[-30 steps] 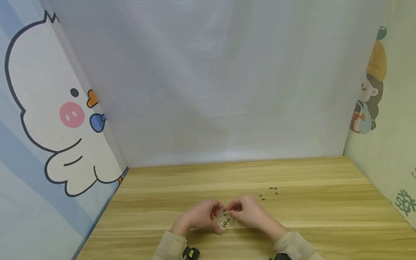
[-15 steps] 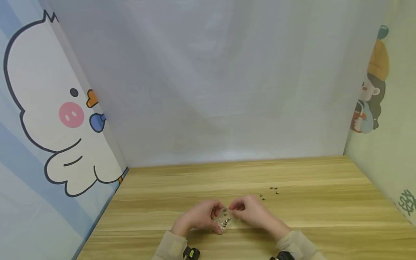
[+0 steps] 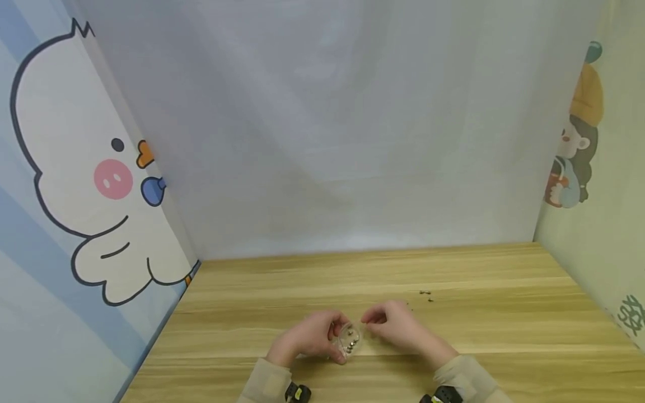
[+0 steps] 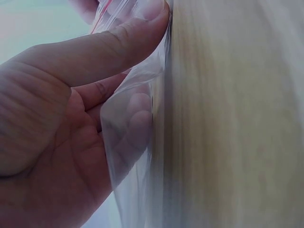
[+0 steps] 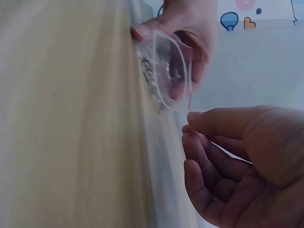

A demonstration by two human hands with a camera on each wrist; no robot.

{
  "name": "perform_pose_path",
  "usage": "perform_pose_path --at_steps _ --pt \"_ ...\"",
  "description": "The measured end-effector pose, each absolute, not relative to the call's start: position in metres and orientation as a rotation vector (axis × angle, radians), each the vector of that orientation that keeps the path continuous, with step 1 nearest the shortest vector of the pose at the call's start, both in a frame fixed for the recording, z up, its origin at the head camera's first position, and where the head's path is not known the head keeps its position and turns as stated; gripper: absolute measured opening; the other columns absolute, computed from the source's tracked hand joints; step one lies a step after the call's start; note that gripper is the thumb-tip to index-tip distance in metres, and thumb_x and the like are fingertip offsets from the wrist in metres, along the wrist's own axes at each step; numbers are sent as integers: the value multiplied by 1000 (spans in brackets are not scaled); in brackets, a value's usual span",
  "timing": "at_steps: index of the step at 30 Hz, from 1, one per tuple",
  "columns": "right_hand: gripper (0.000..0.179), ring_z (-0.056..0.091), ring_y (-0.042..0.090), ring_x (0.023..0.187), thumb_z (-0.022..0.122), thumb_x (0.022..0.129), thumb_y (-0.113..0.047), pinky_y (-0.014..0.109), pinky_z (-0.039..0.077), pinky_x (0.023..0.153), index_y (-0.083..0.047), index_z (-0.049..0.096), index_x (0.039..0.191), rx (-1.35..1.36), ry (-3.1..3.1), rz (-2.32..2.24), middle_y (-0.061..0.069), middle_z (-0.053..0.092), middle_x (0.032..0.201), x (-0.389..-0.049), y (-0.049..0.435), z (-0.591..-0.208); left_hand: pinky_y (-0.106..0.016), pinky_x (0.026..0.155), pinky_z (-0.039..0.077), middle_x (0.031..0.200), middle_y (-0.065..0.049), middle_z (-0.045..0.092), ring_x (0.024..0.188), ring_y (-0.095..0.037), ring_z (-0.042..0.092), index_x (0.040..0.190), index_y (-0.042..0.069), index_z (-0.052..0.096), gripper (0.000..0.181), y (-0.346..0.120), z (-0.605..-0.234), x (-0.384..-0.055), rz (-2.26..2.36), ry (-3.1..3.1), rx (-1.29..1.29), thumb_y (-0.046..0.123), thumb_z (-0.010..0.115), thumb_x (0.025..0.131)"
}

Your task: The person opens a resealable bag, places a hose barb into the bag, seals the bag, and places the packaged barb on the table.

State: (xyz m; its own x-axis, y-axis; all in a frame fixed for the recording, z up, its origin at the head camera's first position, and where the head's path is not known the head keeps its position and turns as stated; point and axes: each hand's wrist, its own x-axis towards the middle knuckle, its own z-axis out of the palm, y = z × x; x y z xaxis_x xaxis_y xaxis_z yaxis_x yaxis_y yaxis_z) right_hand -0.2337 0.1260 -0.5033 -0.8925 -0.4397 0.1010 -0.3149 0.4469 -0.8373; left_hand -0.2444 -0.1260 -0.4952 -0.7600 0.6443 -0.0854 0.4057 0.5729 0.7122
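Observation:
My left hand grips a clear zip bag low over the table, its thumb on the near side. The bag's mouth stands rounded and open, facing right. Inside lie several small shiny metal pieces, too small to name surely; they also show in the right wrist view. In the left wrist view, the thumb lies over the clear plastic, with fingers visible through it. Just right of the bag's mouth is my right hand, fingers bent, thumb and index tips close together. Nothing shows between those tips.
Small dark metal pieces lie on the wood-grain table beyond my right hand, a couple partly hidden by it. A pale curtain closes off the back, and printed cartoon panels stand at the sides.
My right hand has drawn away to the right from the bag's rim, now covering part of the nearer metal pieces. The left hand and bag have hardly moved.

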Motion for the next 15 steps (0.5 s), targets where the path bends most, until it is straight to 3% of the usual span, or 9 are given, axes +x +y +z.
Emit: perform_pose_path --at_steps 3,8,15 --pt "15 68 18 80 75 93 -2 28 56 73 4 76 107 -642 2543 -1469 5 75 92 -238 137 -500 -23 72 47 89 4 59 79 -8 53 118 7 70 60 -126 -495 -243 996 2477 854 3 101 66" --pt "17 69 16 85 77 95 -6 29 56 75 3 78 109 -607 2683 -1391 6 77 98 -249 168 -490 -23 73 47 89 4 58 79 -8 53 118 6 69 60 -125 -495 -242 1006 2475 849 2 100 67" --pt "20 71 24 99 76 99 -12 42 57 87 1 79 114 -412 2791 -1326 10 77 108 -259 221 -484 -23 73 48 89 3 58 79 -8 52 116 6 68 59 -124 -495 -243 1010 2470 841 1 100 67"
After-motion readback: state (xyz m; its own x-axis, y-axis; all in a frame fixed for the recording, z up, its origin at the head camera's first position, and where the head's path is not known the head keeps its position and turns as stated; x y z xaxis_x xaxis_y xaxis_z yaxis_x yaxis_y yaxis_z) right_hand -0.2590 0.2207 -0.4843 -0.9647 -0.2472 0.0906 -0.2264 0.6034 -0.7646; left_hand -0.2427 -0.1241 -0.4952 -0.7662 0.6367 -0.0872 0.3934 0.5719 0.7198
